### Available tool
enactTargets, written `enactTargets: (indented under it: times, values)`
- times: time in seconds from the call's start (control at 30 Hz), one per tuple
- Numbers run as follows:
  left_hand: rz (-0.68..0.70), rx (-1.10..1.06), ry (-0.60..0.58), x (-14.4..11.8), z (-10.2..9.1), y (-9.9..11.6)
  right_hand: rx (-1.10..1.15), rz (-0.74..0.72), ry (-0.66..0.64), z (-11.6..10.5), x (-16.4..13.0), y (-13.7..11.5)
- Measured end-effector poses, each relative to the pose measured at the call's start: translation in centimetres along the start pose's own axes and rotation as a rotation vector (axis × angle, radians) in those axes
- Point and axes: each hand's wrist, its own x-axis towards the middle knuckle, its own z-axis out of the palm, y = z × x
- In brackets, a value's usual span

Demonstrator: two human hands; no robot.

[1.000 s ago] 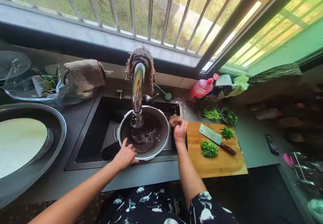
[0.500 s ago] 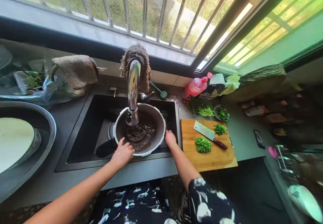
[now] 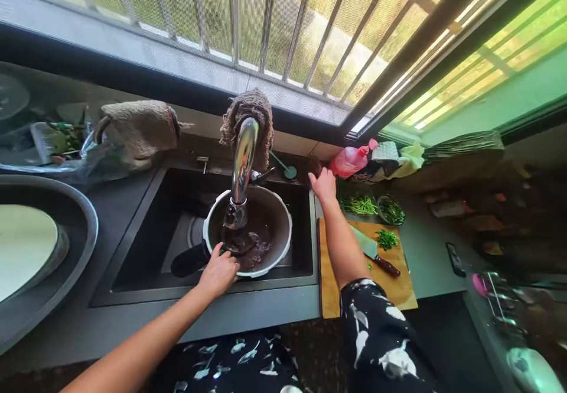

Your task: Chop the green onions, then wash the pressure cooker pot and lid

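1. Wet steel was what the left hand (image 3: pixel 220 272) gripped: its fingers were curled over the near rim of the pot (image 3: pixel 248 230), at about 7 o'clock on its circle, thumb outside and fingertips dipping inside.
2. That pot sat in the dark sink (image 3: pixel 146 233), directly under the tap (image 3: pixel 241 168), with murky water and dark bits lying in its bottom. Its black handle pointed toward 8 o'clock.
3. Off at 1 o'clock from the pot, the right hand (image 3: pixel 324 184) reached to the back corner of the counter, fingers loosely spread and holding nothing that could be seen. Whether it touched the small dark thing beside it could not be told.
4. A pink bottle (image 3: pixel 352 158) stood just beyond that hand, at its 2 o'clock.
5. Risk, as a judgement: with one hand only on a slippery rim, the pot could tilt and slop its water into the sink.
6. Another risk: the right forearm crossed above the cutting board (image 3: pixel 390 286), where the cleaver (image 3: pixel 374 254) lay close by; a careless pull back could brush the blade or scatter the chopped greens (image 3: pixel 387 239).
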Motion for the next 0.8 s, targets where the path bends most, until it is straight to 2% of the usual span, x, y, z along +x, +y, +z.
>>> enactTargets:
  times: [0.07,0.1,0.13,0.23,0.33,0.47,0.57,0.63,0.8]
  values:
    - [0.005,-0.001,0.008,-0.3,0.2,0.0,-0.002,-0.074,-0.209,2.1,-2.8,-0.8]
    - [0.009,-0.001,0.021,-0.4,0.4,-0.1,-0.001,-0.118,-0.33,3.6,-4.5,-1.0]
    - [0.016,0.001,0.037,-0.5,0.7,-0.1,-0.008,-0.154,-0.393,5.3,-6.1,-1.2]
    - [0.047,0.018,0.09,-0.9,1.5,-0.5,-0.025,-0.24,-0.271,10.0,-7.9,-1.1]
    - [0.074,0.017,0.143,-1.1,2.0,-0.7,-0.013,-0.281,-0.27,12.5,-5.7,-1.5]
    - [0.096,0.002,0.219,-1.1,2.4,-0.8,-0.019,-0.354,-0.3,13.3,-2.4,-3.0]
    - [0.118,-0.006,0.263,-1.3,2.9,-1.2,-0.023,-0.406,-0.384,13.0,-1.9,-4.0]
    - [0.12,-0.026,0.283,-1.7,3.1,-1.8,-0.035,-0.42,-0.415,12.5,-1.9,-4.5]
    - [0.106,-0.126,0.257,-3.3,2.1,-3.8,-0.071,-0.472,-0.322,9.5,-1.9,-5.3]
